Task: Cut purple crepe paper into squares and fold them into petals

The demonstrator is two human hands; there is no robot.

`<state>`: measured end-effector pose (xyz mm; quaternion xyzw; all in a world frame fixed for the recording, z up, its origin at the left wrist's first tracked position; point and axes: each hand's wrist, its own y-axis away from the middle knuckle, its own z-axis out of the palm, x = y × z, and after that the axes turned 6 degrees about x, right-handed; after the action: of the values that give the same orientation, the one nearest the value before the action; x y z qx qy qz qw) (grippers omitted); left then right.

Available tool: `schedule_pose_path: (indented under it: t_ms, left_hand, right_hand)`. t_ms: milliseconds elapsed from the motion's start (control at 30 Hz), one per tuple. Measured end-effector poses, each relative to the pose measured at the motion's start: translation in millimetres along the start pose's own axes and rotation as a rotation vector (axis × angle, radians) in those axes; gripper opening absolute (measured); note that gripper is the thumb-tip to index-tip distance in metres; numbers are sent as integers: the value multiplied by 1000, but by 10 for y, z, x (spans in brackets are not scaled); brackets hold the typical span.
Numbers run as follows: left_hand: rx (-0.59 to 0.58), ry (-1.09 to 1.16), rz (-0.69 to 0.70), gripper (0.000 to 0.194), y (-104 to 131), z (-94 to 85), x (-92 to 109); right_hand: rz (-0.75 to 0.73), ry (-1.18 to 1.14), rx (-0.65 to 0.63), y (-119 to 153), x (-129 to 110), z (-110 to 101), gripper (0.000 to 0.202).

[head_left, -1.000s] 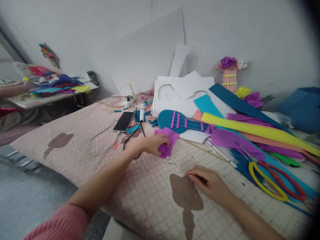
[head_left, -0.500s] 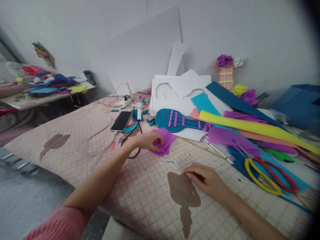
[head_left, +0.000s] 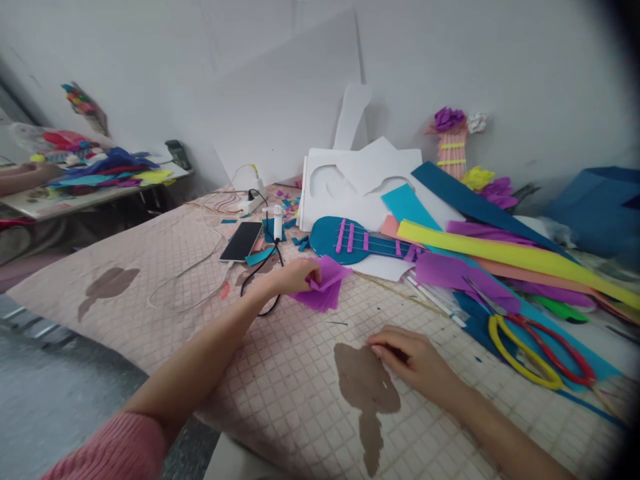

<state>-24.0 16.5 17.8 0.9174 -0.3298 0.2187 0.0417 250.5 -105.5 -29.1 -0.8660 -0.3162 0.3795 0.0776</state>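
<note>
My left hand (head_left: 299,276) pinches the upper sheet of a small stack of purple crepe paper (head_left: 327,298), and the sheet's corner lifts at the fingertips. Just behind it lies a blue paper guitar (head_left: 330,239) with purple strips across it. My right hand (head_left: 413,357) rests low over the table, thumb and fingers pressed together at the edge of a brown patch (head_left: 367,387) in the cloth. Whatever its fingertips hold, if anything, is too small to make out. Scissors (head_left: 525,350) with a yellow and a red handle lie to its right.
A phone (head_left: 241,241) on a white cable, a black cord and a glue gun (head_left: 277,222) sit left of the guitar. Coloured paper strips (head_left: 505,257) pile up on the right. White cut-out boards (head_left: 360,180) lean at the back. Another person's hand (head_left: 30,177) shows far left.
My left hand has drawn the top purple sheet up slightly, and its fingers have closed on it. The right hand has stayed nearly still.
</note>
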Motion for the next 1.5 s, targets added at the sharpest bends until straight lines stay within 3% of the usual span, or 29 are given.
schedule_pose_path:
  t_ms: [100, 233, 300, 600, 1000, 1233, 1367, 1500]
  left_hand:
    - [-24, 13, 2, 17, 15, -4, -3]
    - [-94, 23, 44, 45, 70, -14, 20]
    - [-107, 25, 54, 50, 89, -25, 26]
    - [-119, 119, 33, 22, 42, -82, -31]
    - [79, 202, 32, 13, -5, -96, -163]
    - [50, 409, 57, 25, 21, -138, -105]
    - [190, 576, -29, 32, -4, -116, -152]
    - [307, 780, -151, 44, -30, -82, -162]
  right_hand:
    - [-3, -1, 7, 2, 6, 8, 18]
    - [7, -3, 6, -7, -15, 8, 17]
    - [15, -4, 4, -15, -35, 3, 17]
    - [32, -30, -10, -10, -60, -19, 17]
    - [38, -38, -14, -6, -69, -27, 16]
    - [41, -68, 0, 19, -59, -14, 15]
    - [32, -68, 51, -38, -106, 4, 15]
    - [44, 26, -24, -284, -210, 135, 16]
